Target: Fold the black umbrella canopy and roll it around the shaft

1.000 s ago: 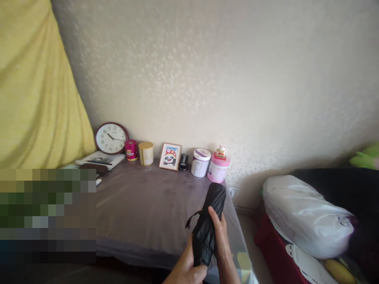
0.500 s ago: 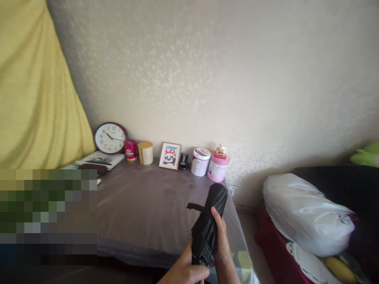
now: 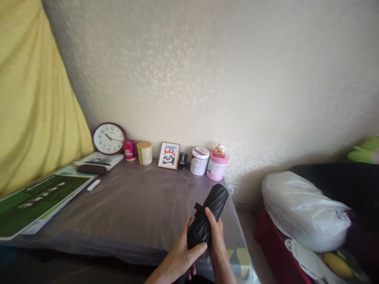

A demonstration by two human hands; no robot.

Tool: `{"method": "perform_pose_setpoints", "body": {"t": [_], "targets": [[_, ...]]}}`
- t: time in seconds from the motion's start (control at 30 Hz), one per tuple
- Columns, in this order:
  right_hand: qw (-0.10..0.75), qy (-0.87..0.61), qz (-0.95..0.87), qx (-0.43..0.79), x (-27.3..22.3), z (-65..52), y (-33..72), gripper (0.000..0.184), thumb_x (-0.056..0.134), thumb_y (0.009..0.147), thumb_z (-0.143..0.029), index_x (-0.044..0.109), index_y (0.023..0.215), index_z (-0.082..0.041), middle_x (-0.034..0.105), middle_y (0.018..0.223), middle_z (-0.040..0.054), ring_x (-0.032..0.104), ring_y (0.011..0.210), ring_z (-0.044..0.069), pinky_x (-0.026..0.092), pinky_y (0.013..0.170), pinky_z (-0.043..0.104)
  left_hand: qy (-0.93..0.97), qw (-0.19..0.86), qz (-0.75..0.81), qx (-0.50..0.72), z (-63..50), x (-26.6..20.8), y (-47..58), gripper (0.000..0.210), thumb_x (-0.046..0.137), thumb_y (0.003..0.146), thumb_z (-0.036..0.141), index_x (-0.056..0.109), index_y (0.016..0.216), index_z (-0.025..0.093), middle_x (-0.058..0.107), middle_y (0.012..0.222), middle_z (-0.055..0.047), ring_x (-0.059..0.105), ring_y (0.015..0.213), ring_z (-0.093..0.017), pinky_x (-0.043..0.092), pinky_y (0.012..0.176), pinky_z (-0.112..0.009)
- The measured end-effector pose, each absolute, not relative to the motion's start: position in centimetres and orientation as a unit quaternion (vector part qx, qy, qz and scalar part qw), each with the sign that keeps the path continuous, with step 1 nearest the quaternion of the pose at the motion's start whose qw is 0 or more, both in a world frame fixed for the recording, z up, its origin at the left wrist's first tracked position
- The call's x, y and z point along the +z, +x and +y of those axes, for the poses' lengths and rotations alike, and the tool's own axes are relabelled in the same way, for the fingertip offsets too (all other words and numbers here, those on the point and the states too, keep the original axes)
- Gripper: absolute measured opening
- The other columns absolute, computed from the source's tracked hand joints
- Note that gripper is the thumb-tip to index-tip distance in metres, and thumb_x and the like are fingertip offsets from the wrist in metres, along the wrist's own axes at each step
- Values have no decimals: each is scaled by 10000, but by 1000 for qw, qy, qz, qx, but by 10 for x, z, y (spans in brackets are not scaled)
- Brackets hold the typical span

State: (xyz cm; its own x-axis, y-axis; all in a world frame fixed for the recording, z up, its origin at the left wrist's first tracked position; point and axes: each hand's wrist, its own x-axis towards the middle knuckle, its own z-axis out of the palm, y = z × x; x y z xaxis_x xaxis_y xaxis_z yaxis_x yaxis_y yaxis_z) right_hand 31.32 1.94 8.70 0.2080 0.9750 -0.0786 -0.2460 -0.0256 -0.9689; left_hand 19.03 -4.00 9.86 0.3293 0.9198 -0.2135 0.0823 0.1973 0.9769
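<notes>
A black folded umbrella [image 3: 209, 217] is held slanting upward to the right, in front of the table's near right part. My left hand [image 3: 186, 250] is wrapped round its lower canopy, thumb lying across the front. Higher up on the right side, my right hand [image 3: 215, 232] grips the canopy, its thumb pressed on the cloth. The short strap [image 3: 197, 208] sticks out loose at the upper left of the umbrella. The handle end is mostly hidden behind the left hand.
Along the table's [image 3: 142, 205] back stand a clock [image 3: 109, 138], a pink can [image 3: 129, 150], a yellow tin [image 3: 144, 153], a panda picture [image 3: 169, 156] and tubs [image 3: 199, 161]. Green booklets [image 3: 38, 201] lie left. A white bag [image 3: 304, 213] rests on a red box [image 3: 275, 240] at right.
My left hand has moved up from the umbrella's handle end onto the lower canopy. The canopy looks more tightly wound, and less of the strap sticks out.
</notes>
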Motion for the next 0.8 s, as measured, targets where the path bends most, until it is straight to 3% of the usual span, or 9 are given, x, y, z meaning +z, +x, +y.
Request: {"method": "perform_pose_setpoints", "body": {"t": [0.07,0.13,0.17,0.23,0.3,0.47,0.57,0.8], "targets": [[585,-519,-415,465,88,21,319,555,635,710,-510,580,1118,-138,692,966,71,643,905,252,528,762,328,537,596,487,346,-36,99,189,842,467,831,439,-126,1400,254,675,889,-51,564,424,-113,444,391,-231],[566,-542,-470,406,87,24,325,547,641,715,-484,564,1146,-155,671,1033,74,618,970,251,507,819,330,578,513,513,374,-30,92,187,811,517,798,393,13,1419,262,637,1088,-87,657,646,-164,536,564,-296],[558,-553,-496,371,84,26,329,564,644,714,-476,548,1171,-159,662,1042,79,616,962,250,505,816,334,607,456,518,393,-26,87,185,801,552,766,343,94,1418,258,572,1221,-95,658,851,-196,542,733,-332],[550,-575,-533,289,76,30,334,640,644,713,-479,488,1245,-158,644,1015,90,625,873,240,516,762,348,656,356,522,413,-20,76,182,787,574,715,264,193,1403,243,434,1379,-73,482,1198,-228,395,1011,-383],[539,-586,-569,207,66,33,337,669,621,737,-477,435,1301,-169,616,952,82,611,769,217,519,713,357,679,318,535,389,-14,68,180,777,555,704,221,209,1400,239,382,1420,-51,390,1277,-211,315,1072,-375],[474,-521,-692,156,45,37,341,353,477,866,-368,551,1192,-257,555,921,48,592,789,166,500,765,302,711,267,583,288,-10,62,181,766,528,747,221,158,1415,274,494,1305,-67,551,1103,-222,429,939,-331],[475,-491,-711,168,41,39,343,231,473,871,-321,618,1032,-241,555,937,50,589,850,163,485,784,274,726,225,612,219,-11,63,183,761,522,773,219,123,1410,338,526,1223,-66,616,967,-227,469,837,-326],[494,-463,-696,236,48,31,353,130,553,820,-320,630,803,-217,604,789,26,573,728,163,461,670,254,753,162,623,138,-13,57,189,749,494,814,185,74,1395,402,493,1208,-86,651,854,-217,493,742,-317]]}}
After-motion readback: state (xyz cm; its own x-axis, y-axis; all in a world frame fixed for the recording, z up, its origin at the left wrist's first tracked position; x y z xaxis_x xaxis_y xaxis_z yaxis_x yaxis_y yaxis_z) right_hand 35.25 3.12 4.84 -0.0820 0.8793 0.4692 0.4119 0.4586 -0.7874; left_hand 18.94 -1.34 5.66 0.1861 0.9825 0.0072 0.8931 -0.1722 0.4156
